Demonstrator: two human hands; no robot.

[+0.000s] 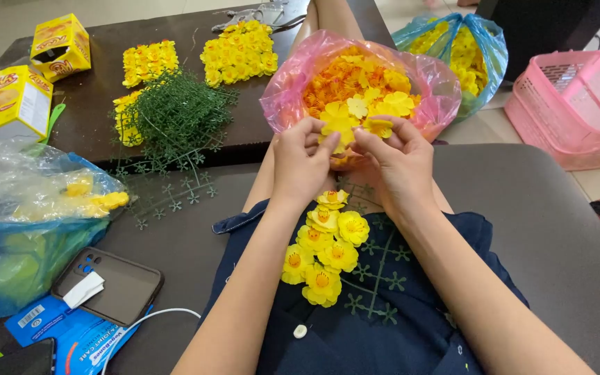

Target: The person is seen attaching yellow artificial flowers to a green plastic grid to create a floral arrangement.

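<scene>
My left hand and my right hand meet over my lap, both pinching a yellow fabric flower at the mouth of a pink plastic bag filled with orange and yellow petals. On my lap lies a green plastic grid with several finished yellow flowers fixed along its left side.
A dark table holds a pile of green grids, finished yellow flower panels and two yellow boxes. A blue bag and a phone lie at the left. A second blue bag of flowers and a pink basket stand at the right.
</scene>
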